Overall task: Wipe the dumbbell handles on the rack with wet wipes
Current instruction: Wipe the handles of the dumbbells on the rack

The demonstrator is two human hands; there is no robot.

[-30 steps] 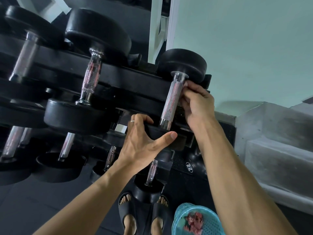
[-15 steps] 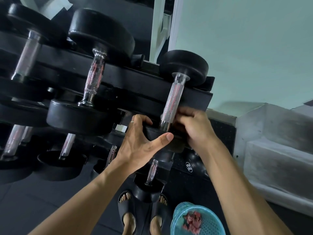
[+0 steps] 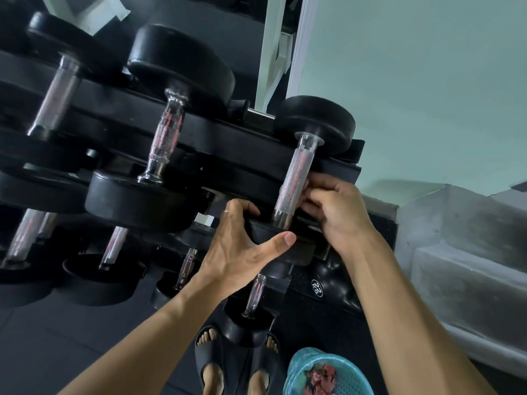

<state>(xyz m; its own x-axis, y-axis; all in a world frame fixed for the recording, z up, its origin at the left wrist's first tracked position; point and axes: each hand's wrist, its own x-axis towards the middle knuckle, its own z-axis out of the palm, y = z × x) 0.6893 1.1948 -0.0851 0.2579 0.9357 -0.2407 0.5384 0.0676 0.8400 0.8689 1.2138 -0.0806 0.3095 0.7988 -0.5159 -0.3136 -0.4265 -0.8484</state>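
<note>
A black steel rack [image 3: 199, 138] is seen, tiered, with round matte rubber dumbbell heads. Five knurled chrome handles are counted clearly; others are blurred. The rightmost dumbbell handle [image 3: 295, 178] on the upper tier is gripped low down by the right hand [image 3: 336, 212]; no wipe can be made out. Its near rubber head [image 3: 273, 238] is clasped by the left hand [image 3: 242, 246]. A turquoise mesh basket [image 3: 296, 374] is on the floor. "22 KG" is read on a lower label [image 3: 317, 287].

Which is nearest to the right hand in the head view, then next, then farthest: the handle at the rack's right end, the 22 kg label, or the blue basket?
From the right hand:
1. Handle at the rack's right end, touching its fingers on the left.
2. 22 kg label, below the hand.
3. Blue basket, on the floor beside the feet.
</note>
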